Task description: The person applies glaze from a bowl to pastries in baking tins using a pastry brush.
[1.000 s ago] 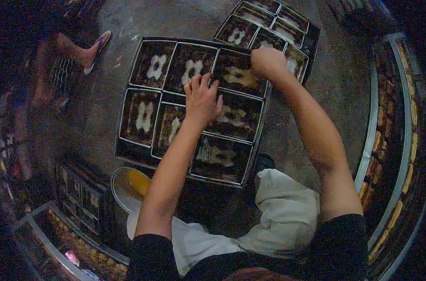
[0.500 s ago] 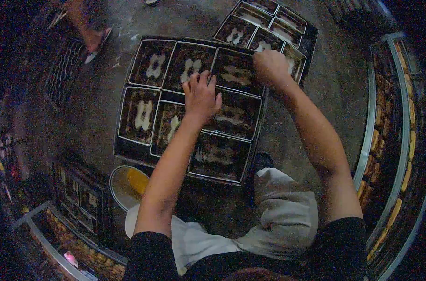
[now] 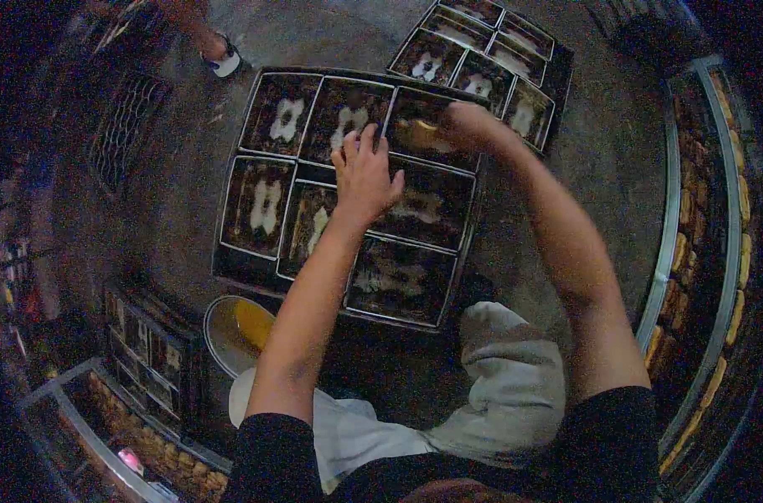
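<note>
A dark baking pan set (image 3: 243, 267) with several rectangular compartments lies in front of me, pale worn patches showing on the compartment bottoms. My left hand (image 3: 367, 180) rests over its middle, fingers spread, fingertips at a divider near the upper middle compartment. Over the upper right compartment is my right hand (image 3: 475, 128), curled closed and blurred by motion. Whatever it may hold is hidden; a shiny yellowish streak shows on the pan bottom beside it. A bowl (image 3: 216, 337) with yellow contents (image 3: 251, 323) stands by my left forearm, partly covered by it.
Behind lies a second pan set (image 3: 522, 60). More pans (image 3: 151, 356) stand stacked at lower left. Racks with rows of baked goods flank me at right (image 3: 683, 251) and lower left (image 3: 159, 432). Another person's foot (image 3: 222, 59) is at upper left, near a floor grate (image 3: 128, 130).
My right hand has moved slightly left and down over the upper right compartment. My left hand stays in place on the pan set. The other person's foot has shifted right.
</note>
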The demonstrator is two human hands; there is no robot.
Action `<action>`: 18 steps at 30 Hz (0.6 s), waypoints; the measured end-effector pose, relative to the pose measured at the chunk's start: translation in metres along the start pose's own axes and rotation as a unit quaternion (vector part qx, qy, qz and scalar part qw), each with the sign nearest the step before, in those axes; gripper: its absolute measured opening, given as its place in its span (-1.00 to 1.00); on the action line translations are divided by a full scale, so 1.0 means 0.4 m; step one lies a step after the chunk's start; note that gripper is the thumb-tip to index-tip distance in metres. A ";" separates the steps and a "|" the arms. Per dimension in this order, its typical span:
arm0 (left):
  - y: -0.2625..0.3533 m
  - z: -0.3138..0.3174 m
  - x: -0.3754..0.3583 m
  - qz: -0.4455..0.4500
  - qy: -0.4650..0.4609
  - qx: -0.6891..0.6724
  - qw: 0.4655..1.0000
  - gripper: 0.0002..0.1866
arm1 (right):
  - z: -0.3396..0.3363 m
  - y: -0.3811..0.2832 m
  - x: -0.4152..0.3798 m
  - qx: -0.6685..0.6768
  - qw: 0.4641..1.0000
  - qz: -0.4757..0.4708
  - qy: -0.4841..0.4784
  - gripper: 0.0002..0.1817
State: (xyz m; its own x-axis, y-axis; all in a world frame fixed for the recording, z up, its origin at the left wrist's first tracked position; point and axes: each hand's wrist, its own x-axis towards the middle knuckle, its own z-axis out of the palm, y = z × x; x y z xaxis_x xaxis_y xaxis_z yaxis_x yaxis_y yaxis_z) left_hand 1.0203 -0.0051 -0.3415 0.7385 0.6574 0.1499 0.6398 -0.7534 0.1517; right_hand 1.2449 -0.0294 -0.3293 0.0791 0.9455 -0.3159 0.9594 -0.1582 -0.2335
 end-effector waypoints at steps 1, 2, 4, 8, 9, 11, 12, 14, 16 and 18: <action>-0.001 -0.001 -0.002 0.004 0.003 0.002 1.000 -0.39 | -0.031 0.013 -0.007 -0.011 0.999 -0.014 -0.038 -0.60; -0.001 -0.003 0.000 0.007 0.007 0.004 1.000 -0.40 | -0.052 0.016 -0.018 -0.025 0.999 0.024 -0.010 -0.62; -0.001 -0.004 -0.004 0.008 0.010 0.009 1.000 -0.39 | -0.085 0.004 -0.050 -0.051 0.993 0.099 0.044 -0.67; 0.005 -0.008 -0.007 0.007 -0.003 0.011 1.000 -0.39 | -0.039 -0.068 -0.029 -0.071 0.983 0.122 0.120 -0.76; 0.007 -0.004 -0.010 0.006 -0.002 0.013 1.000 -0.39 | -0.022 -0.082 -0.029 -0.048 0.988 0.102 0.106 -0.76; 0.010 0.001 -0.008 0.004 0.004 0.020 1.000 -0.39 | 0.006 -0.098 -0.028 -0.004 0.995 0.061 0.082 -0.75; 0.012 0.000 -0.007 0.005 0.005 0.017 1.000 -0.39 | 0.015 -0.098 -0.020 0.005 0.996 0.055 0.076 -0.74; 0.013 -0.002 -0.013 0.006 0.004 0.011 1.000 -0.39 | -0.006 -0.044 -0.012 -0.002 0.999 0.010 -0.042 -0.74; 0.013 -0.001 -0.016 0.002 -0.006 0.009 1.000 -0.40 | -0.072 -0.024 -0.050 -0.054 0.993 0.001 -0.103 -0.72; 0.014 0.001 -0.016 -0.002 -0.006 0.005 1.000 -0.41 | -0.105 -0.008 -0.082 -0.076 0.993 0.081 -0.049 -0.71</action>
State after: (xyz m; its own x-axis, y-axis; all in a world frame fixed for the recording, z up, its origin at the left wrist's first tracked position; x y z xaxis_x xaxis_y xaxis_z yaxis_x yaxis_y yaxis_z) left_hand 1.0194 -0.0135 -0.3420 0.7387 0.6600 0.1371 0.6445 -0.7511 0.1433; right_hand 1.2505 -0.0480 -0.2795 0.2155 0.8780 -0.4274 0.9666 -0.2539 -0.0342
